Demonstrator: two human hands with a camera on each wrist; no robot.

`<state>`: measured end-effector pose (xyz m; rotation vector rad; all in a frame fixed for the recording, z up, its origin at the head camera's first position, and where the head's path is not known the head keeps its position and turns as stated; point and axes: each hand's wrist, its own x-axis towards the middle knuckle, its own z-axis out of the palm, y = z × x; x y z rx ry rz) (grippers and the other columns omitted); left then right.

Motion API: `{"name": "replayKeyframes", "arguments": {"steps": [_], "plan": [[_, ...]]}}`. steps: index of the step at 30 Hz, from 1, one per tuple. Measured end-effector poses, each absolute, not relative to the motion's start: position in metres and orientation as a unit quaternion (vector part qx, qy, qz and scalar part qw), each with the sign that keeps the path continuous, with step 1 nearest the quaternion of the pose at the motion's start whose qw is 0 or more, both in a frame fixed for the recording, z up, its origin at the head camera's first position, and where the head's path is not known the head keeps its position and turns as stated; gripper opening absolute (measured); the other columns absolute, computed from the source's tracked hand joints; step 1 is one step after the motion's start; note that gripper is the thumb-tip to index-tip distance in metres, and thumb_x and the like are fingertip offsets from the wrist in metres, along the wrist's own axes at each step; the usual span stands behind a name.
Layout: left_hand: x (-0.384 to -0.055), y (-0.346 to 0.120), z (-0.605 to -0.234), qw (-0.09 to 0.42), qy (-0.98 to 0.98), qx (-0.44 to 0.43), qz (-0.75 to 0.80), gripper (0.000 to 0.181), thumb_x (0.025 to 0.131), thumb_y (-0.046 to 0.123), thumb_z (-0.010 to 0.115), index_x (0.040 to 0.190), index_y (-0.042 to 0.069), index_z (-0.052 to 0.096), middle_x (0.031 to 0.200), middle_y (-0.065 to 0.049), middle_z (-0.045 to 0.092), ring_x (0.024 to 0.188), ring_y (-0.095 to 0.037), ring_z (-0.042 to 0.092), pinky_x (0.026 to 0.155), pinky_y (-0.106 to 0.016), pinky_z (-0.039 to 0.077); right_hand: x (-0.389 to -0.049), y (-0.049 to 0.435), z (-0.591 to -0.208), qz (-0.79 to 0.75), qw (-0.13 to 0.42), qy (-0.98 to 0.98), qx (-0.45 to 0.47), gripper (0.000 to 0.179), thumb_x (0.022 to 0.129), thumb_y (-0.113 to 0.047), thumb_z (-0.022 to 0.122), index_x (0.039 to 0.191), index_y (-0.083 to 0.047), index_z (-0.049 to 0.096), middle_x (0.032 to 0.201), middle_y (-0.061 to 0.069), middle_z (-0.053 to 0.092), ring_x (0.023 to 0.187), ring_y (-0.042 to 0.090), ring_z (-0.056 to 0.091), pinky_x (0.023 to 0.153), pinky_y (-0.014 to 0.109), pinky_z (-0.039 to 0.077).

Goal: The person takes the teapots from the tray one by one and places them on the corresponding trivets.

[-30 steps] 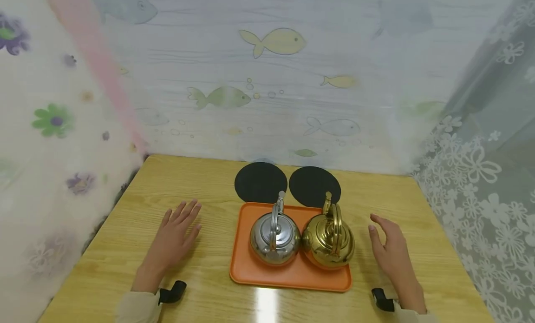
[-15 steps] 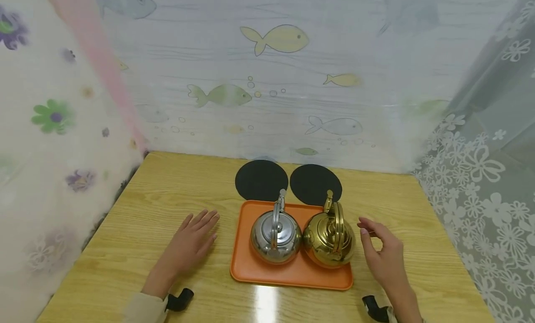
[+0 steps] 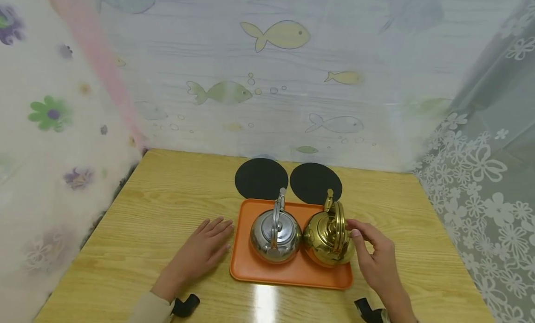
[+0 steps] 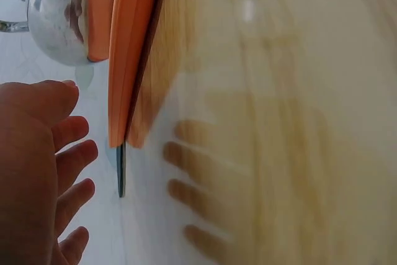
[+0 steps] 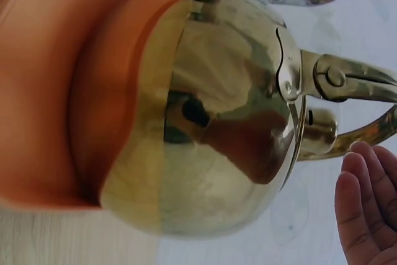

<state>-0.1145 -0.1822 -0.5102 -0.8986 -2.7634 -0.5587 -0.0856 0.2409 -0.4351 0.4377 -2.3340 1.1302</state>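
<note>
A silver kettle [image 3: 261, 244] and a gold kettle [image 3: 318, 243] stand side by side on an orange tray [image 3: 288, 277]. Both have raised loop handles, with spouts toward the far side. My right hand [image 3: 378, 258] is at the gold kettle's right, thumb and fingertips right by its handle [image 3: 342, 225]. In the right wrist view the fingers [image 5: 352, 212] are gently bent and not wrapped round that handle. My left hand [image 3: 202, 249] hovers just left of the tray, palm down, fingers spread and holding nothing; its shadow falls on the tabletop in the left wrist view.
Two black round mats, the left one [image 3: 261, 178] and the right one [image 3: 313, 180], lie behind the tray on the wooden table [image 3: 179, 183]. A wall covering with fish drawings [image 3: 225, 93] hangs behind. A flowered lace curtain [image 3: 480, 211] borders the right side.
My right hand has moved left, up to the gold kettle's handle. My left hand has moved right, close to the tray's edge. The kettles and tray have stayed in place.
</note>
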Motion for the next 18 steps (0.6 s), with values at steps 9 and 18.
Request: {"name": "replayKeyframes", "arguments": {"steps": [9,18], "plan": [[-0.115,-0.172,-0.512,0.06,-0.936,-0.279,-0.207,0.058,0.102,0.039,0.061,0.151,0.011,0.051,0.156,-0.004,0.05,0.148,-0.031,0.04,0.123,-0.056,0.024,-0.089,0.233,-0.428,0.574,0.183,-0.784,0.146,0.027,0.105,0.006,0.044,0.115,0.014,0.068,0.097,-0.005,0.073,0.081,0.009,0.067,0.073,0.019,0.058],[-0.117,-0.168,-0.511,0.035,-0.929,-0.275,-0.246,0.057,0.1,0.035,0.064,0.151,0.011,0.052,0.158,-0.004,0.047,0.149,-0.032,0.037,0.123,-0.058,0.025,-0.096,0.237,-0.42,0.723,0.064,-0.669,0.16,0.038,0.11,-0.002,0.035,0.114,-0.004,0.074,0.105,-0.002,0.075,0.093,0.009,0.071,0.079,0.022,0.06]]}}
